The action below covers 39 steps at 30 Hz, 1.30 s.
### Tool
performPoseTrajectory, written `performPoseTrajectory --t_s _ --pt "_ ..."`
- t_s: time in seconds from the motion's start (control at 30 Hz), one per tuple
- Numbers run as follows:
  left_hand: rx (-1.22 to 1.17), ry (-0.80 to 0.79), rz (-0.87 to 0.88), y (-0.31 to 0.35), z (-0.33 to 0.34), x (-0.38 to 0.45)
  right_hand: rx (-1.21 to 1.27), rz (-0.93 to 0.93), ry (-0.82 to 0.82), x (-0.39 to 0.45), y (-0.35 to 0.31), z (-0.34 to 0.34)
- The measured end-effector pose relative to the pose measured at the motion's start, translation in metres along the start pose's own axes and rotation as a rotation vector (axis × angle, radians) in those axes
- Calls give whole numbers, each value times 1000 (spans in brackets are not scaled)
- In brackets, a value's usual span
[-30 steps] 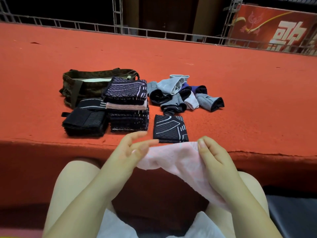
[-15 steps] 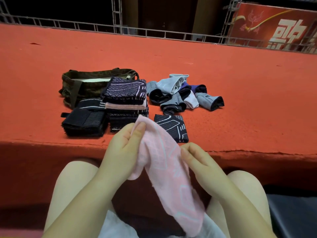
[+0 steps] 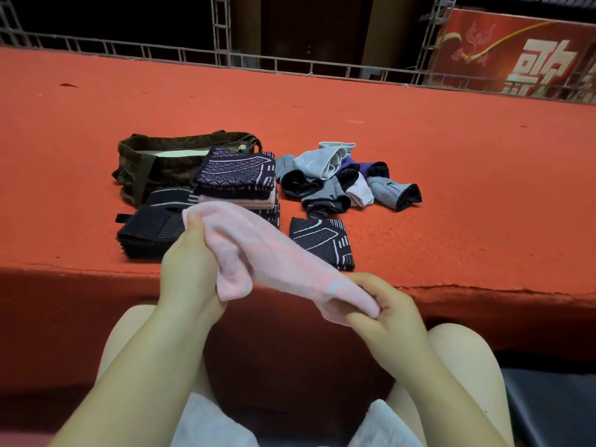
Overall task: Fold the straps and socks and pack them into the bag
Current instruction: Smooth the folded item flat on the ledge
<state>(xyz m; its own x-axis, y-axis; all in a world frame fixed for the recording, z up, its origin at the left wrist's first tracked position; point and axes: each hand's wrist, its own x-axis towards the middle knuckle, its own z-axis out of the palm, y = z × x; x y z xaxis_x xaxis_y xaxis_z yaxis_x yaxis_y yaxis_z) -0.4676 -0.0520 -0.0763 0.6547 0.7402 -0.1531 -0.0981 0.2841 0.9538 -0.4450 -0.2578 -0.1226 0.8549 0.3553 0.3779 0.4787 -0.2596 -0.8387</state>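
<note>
Raised: pink strap (image 3: 277,262) | left hand (image 3: 188,272), right hand (image 3: 387,312) both pinching it | one bag (image 3: 154,162)

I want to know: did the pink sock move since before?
Yes. The pink sock swung up; its left end now covers the folded stack.

One head-worn wide-angle view looks forward and down from a seated person. The knees and both hands fill the near bottom of the frame, the red bench (image 3: 451,188) spreads across the middle just beyond them, and a metal railing (image 3: 290,64) crosses the far top.
</note>
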Motion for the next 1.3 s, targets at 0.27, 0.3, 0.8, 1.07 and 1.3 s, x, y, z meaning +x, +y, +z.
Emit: performPoseTrajectory --t_s 0.27,0.3,0.8,1.07,1.3 --pt "681 -220 164 -12 -27 22 4 -98 151 5 -13 -25" --pt "723 -254 181 -13 -32 22 -18 -99 144 5 -14 -27" --pt "796 -828 623 -41 13 -53 -91 -41 224 6 -19 -16" --pt "934 -703 590 -48 24 -66 -195 -57 302 4 -26 -13" --pt "947 -768 573 -35 1 -29 -65 83 247 3 -23 -37"
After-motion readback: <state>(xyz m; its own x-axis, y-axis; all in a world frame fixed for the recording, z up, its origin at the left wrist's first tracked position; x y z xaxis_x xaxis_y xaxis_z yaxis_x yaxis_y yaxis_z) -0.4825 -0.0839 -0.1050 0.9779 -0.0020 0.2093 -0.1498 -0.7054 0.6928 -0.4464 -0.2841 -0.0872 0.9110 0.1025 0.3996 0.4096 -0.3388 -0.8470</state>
